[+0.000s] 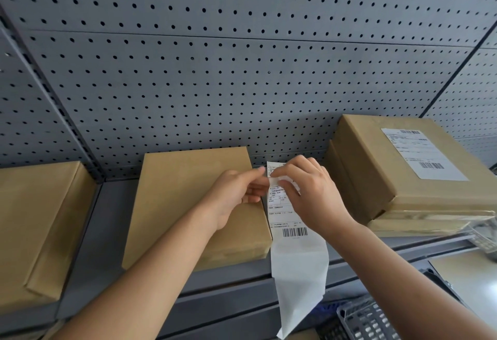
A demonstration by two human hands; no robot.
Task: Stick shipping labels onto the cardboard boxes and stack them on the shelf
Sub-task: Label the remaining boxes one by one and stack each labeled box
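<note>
A grey metal shelf (113,232) backed by a grey pegboard wall (215,70) carries brown cardboard boxes. Above the middle box (188,205), the left hand (236,194) and right hand (309,194) pinch a long shipping label (293,226), fingers closed on its upper part; its blank tail hangs past the shelf edge. To the right, a labelled box (390,167) tops a stack; another box (35,226) sits at left.
</note>
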